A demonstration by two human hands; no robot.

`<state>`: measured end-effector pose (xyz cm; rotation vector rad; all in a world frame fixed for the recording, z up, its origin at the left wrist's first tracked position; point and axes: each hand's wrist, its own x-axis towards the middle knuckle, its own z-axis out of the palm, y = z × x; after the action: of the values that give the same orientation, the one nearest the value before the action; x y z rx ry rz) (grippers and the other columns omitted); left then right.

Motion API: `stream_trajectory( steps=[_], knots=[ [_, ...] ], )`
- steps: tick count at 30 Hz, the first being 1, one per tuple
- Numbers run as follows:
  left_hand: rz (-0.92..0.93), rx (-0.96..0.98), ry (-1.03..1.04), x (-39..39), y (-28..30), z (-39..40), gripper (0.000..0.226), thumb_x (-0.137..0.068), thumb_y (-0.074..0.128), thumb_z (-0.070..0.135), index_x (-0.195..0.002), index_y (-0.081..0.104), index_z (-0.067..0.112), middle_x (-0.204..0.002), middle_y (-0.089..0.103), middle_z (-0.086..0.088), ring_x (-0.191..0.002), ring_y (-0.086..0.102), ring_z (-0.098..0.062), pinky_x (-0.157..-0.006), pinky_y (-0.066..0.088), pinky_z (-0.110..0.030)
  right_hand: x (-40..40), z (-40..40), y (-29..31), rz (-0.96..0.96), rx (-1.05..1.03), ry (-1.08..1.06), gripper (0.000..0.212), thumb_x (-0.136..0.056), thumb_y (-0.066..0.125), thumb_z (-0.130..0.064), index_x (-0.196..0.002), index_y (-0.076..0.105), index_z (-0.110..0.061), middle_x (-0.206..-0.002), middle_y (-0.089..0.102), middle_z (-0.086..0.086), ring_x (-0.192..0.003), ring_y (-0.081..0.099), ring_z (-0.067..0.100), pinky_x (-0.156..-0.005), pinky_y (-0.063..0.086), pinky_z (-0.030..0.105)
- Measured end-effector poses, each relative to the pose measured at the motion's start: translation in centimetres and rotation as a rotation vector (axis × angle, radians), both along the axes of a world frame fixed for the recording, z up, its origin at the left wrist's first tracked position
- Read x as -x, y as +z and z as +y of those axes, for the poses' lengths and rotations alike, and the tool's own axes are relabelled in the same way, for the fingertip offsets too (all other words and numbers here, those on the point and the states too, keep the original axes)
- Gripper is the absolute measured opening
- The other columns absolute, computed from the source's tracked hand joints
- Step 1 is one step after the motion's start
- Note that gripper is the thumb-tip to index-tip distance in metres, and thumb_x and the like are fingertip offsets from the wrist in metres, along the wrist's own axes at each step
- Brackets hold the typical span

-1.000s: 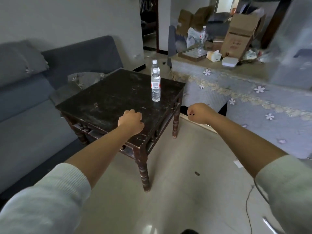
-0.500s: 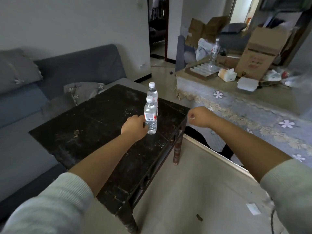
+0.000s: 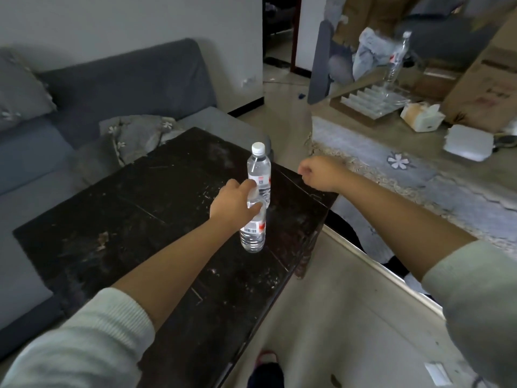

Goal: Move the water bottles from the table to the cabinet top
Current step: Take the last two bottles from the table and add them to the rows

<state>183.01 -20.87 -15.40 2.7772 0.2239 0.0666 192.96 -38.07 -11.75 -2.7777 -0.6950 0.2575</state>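
A left hand [image 3: 233, 201] grips the neck of a clear ribbed plastic water bottle [image 3: 253, 229] on a scuffed dark wooden table [image 3: 134, 219]. A second bottle [image 3: 259, 170] stands just behind it, while the right hand [image 3: 317, 175] hovers nearby, curled, holding nothing.

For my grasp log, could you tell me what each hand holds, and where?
The left hand grips the near water bottle around its upper body; the right hand holds nothing.

Soft, even daylight fills the room, with faint glare on the dark desk [image 3: 156, 219]. Far boxes [image 3: 475, 88] and a distant bottle [image 3: 397, 60] smear with motion blur; wide-angle distortion bends the frame edges.
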Motion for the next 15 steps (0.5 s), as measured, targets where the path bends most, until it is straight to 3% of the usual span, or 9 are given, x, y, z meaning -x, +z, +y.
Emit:
stream_trajectory(
  steps=[5, 9, 12, 15],
  knots=[
    [0.104, -0.054, -0.215, -3.5, 0.0, 2.6, 0.046, -0.089, 0.055, 0.035, -0.131, 0.047, 0.019, -0.119, 0.052, -0.008, -0.109, 0.055, -0.026, -0.088, 0.047, -0.034, -4.5, 4.5, -0.4, 0.002, -0.007, 0.04, 0.037, -0.092, 0.049, -0.007, -0.128, 0.052, -0.005, -0.131, 0.055, 0.016, -0.119, 0.052, 0.03, -0.094, 0.041, 0.03],
    [0.173, -0.038, -0.365, -5.0, 0.4, 3.3, 0.041, -0.089, 0.054, 0.032, -0.126, 0.052, 0.015, -0.117, 0.055, -0.006, -0.112, 0.053, -0.021, -0.083, 0.041, -0.026, -7.4, 7.6, -1.0, -0.009, -0.075, 0.092, 0.048, -0.088, 0.058, -0.009, -0.134, 0.045, -0.008, -0.132, 0.05, 0.017, -0.115, 0.052, 0.03, -0.083, 0.036, 0.025],
    [0.194, -0.011, -0.407, -5.7, 0.2, 4.0, 0.041, -0.088, 0.056, 0.031, -0.124, 0.054, 0.013, -0.11, 0.054, -0.005, -0.106, 0.054, -0.022, -0.077, 0.038, -0.023, -9.1, 9.6, -1.8, 0.034, -0.031, 0.129, 0.062, -0.086, 0.061, -0.012, -0.142, 0.035, -0.014, -0.138, 0.043, 0.017, -0.123, 0.047, 0.032, -0.098, 0.038, 0.031],
    [0.211, 0.012, -0.409, -6.1, -0.1, 4.7, 0.04, -0.085, 0.06, 0.03, -0.12, 0.056, 0.01, -0.102, 0.05, -0.003, -0.105, 0.054, -0.022, -0.075, 0.037, -0.023, -10.2, 11.0, -2.3, 0.054, 0.053, 0.164, 0.051, -0.088, 0.058, -0.015, -0.137, 0.044, -0.013, -0.136, 0.047, 0.017, -0.124, 0.047, 0.032, -0.1, 0.039, 0.034]
  ],
)
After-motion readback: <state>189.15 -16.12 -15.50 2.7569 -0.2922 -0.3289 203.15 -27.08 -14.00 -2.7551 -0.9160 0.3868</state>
